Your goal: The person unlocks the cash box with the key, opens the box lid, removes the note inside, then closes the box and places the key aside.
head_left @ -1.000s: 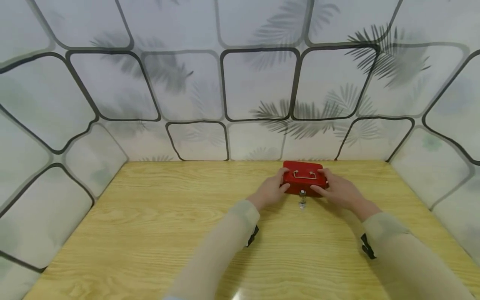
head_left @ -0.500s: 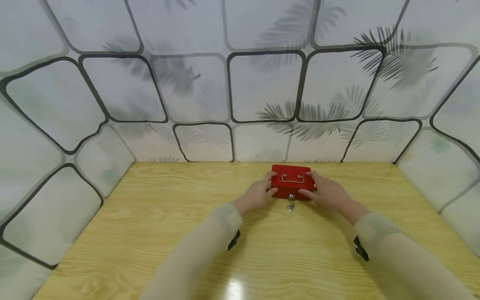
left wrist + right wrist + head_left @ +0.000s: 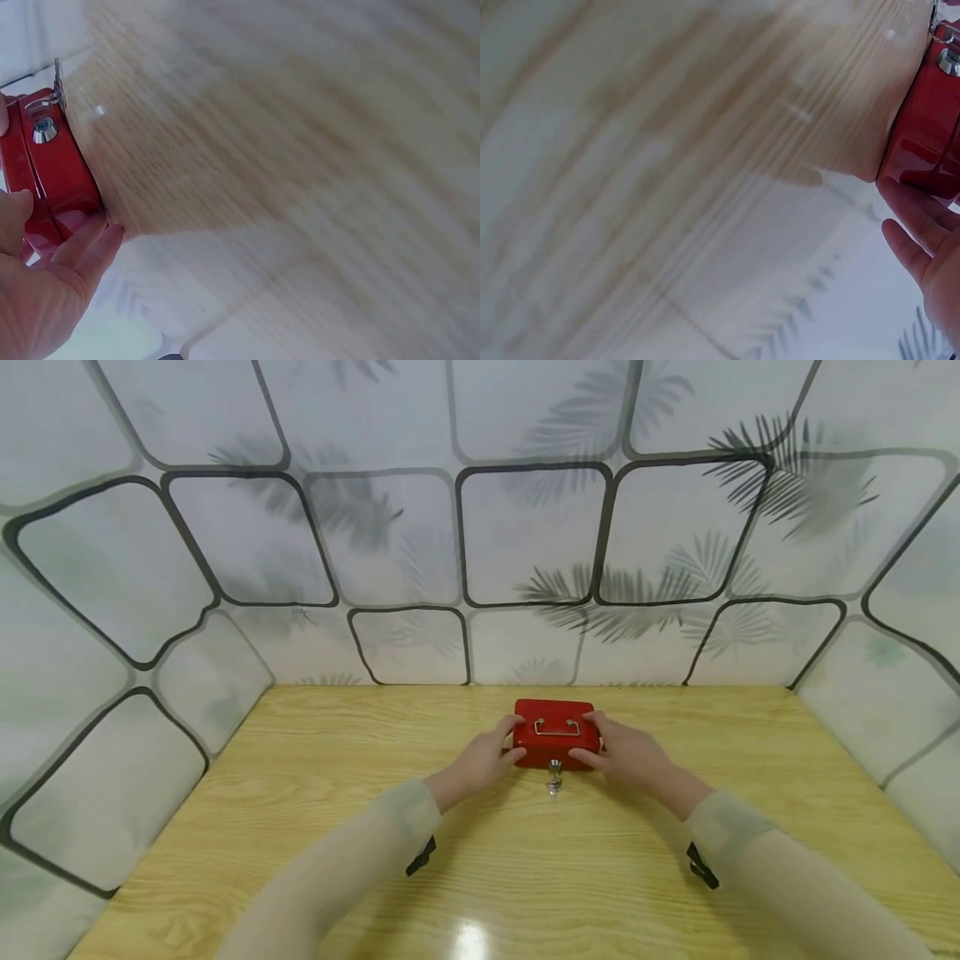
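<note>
A red cash box (image 3: 557,751) with a thin metal handle (image 3: 557,732) on its lid sits on the wooden table, between both hands. My left hand (image 3: 477,762) grips its left end, thumb at the front. At the opposite end, my right hand (image 3: 628,755) holds it with the thumb on the front face. The lid is down. In the left wrist view, a silver lock (image 3: 45,130) shows on the front, with a key ring and keys (image 3: 60,88) by it. The right wrist view has fingers (image 3: 915,217) against the box's lower end.
The wooden table (image 3: 315,827) runs back to a pale wall (image 3: 525,535) patterned with dark outlines and leaves. Similar patterned panels stand at the left (image 3: 67,610) and right (image 3: 907,610). A dark strap piece shows under each sleeve.
Both hands have moved the cash box leftward and a little nearer over the table, with its keys at the front. The hands keep their hold, and the head view has shifted slightly.
</note>
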The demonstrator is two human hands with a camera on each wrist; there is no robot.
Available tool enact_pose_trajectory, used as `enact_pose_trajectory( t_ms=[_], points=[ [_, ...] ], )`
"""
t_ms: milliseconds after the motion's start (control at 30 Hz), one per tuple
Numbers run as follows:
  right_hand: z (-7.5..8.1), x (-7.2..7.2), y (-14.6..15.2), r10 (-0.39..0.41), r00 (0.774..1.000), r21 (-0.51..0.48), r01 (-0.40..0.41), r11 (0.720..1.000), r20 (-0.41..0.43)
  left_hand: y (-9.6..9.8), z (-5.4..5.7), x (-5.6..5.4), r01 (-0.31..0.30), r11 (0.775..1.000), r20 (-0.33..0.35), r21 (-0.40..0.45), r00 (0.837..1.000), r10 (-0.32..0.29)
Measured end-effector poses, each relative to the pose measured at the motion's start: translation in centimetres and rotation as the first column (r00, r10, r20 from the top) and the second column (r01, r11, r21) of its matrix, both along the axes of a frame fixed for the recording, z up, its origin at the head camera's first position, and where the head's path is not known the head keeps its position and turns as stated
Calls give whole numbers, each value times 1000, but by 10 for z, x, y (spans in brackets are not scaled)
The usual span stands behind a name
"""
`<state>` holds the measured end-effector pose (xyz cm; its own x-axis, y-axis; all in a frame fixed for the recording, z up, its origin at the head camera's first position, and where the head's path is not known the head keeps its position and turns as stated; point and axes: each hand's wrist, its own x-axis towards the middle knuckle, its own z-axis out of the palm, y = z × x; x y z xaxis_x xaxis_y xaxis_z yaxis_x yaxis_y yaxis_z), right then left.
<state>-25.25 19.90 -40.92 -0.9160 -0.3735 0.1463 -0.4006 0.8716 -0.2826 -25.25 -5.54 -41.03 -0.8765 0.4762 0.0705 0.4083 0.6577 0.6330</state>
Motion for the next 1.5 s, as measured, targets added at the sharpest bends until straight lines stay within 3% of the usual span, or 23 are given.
enact_pose_trajectory(
  t_ms=[667, 1000, 1167, 1267, 1500],
  points=[
    [5, 18, -21, 79, 997, 28, -79, 996, -3, -22, 7, 33, -69, 995, 73, 70, 995, 64],
    [0, 19, -21, 88, 996, 32, -87, 996, -11, -24, 6, 37, -86, 995, 61, 49, 995, 83],
    [0, 19, -19, 96, 995, 8, -96, 995, -3, -27, 6, 31, -93, 995, 73, 39, 993, 90],
    [-1, 19, -19, 102, 995, 0, -102, 995, 3, -30, 5, 21, -94, 993, 106, 68, 991, 87],
    [-1, 19, -18, 107, 994, -11, -106, 994, 17, -36, 6, -9, -18, 984, 189, 177, 982, -16]
  ],
)
